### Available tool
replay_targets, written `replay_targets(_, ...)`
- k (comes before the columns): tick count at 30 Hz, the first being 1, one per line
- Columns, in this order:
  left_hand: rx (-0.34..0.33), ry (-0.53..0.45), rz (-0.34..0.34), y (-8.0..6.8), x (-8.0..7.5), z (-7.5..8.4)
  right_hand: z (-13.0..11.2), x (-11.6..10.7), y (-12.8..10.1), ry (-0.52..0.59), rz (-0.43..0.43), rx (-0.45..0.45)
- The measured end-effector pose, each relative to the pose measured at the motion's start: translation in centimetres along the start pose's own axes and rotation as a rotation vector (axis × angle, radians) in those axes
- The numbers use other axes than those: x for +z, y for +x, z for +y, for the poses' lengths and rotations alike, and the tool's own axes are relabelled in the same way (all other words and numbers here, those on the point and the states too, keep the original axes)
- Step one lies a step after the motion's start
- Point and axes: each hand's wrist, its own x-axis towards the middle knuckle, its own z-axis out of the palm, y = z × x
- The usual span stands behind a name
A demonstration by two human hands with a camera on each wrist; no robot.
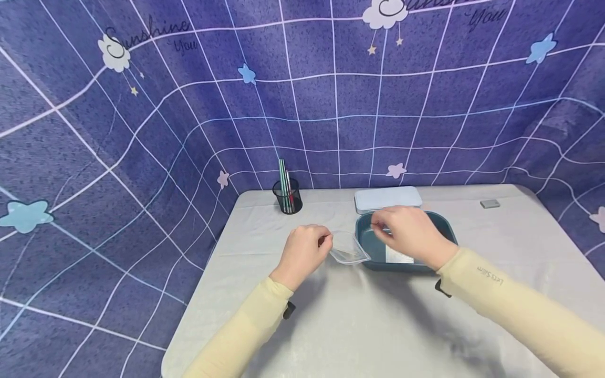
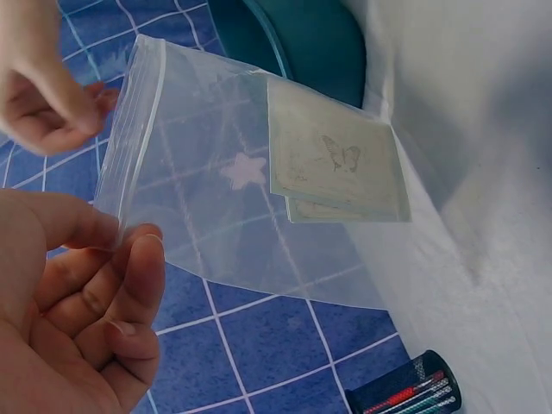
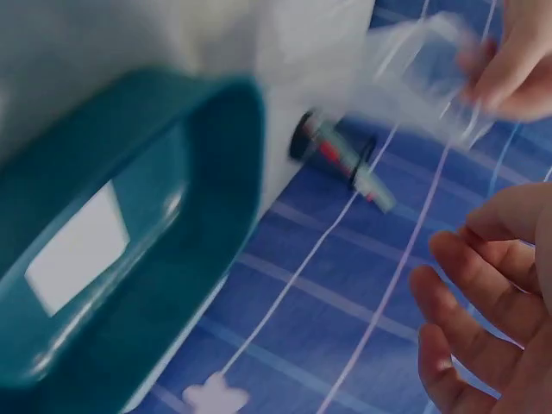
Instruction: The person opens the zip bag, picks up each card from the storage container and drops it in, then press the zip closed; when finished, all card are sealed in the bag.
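Note:
My left hand (image 1: 323,241) pinches one edge of a clear zip bag (image 1: 348,248) between thumb and fingers (image 2: 142,259), holding it just above the table. In the left wrist view the bag (image 2: 216,172) holds a couple of pale cards, the top one with a butterfly drawing (image 2: 336,164). My right hand (image 1: 380,227) hovers over a teal container (image 1: 373,247) right of the bag, its fingers (image 3: 470,267) loose and holding nothing. A white card (image 3: 78,250) lies inside the container (image 3: 172,285). The right hand's fingertips (image 2: 86,108) sit close to the bag's mouth.
A pale blue lid (image 1: 387,198) lies behind the container. A black mesh pen holder (image 1: 287,195) with pens stands at the back left of the grey table (image 1: 359,325). A small grey block (image 1: 489,203) lies at the back right. Blue patterned cloth surrounds the table.

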Motion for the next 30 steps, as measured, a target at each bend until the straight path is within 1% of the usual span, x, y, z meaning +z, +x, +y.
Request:
replay_targets(3, -0.001, 0.000, -0.002, 0.0, 0.0, 0.0, 2.1, 0.2, -0.2, -0.014, -0.085, 0.091)
replay_targets(6, -0.001, -0.002, -0.002, -0.1, 0.0, 0.0, 4.2, 0.8, -0.6, -0.018, -0.169, 0.159)
replay_targets(9, 0.000, -0.005, -0.002, -0.1, -0.1, 0.0, 5.9, 1.5, -1.2, -0.013, -0.239, 0.204)
replay_targets(13, 0.004, -0.006, 0.002, -0.2, -0.1, 0.1, 7.6, 2.7, -2.0, -0.016, -0.305, 0.244)
replay_targets(18, 0.014, -0.003, 0.010, -0.2, -0.2, 0.2, 8.8, 4.2, -2.9, -0.018, -0.387, 0.261)
replay_targets(23, 0.010, 0.001, 0.006, -0.3, -0.1, 0.2, 9.6, 5.4, -3.6, -0.001, -0.538, 0.257)
replay_targets(27, 0.012, -0.002, 0.008, -0.3, -0.1, 0.2, 10.0, 6.1, -4.0, -0.005, -0.651, 0.292)
replay_targets(30, 0.017, -0.003, 0.013, -0.3, -0.1, 0.2, 10.0, 6.5, -4.3, -0.024, -0.686, 0.313)
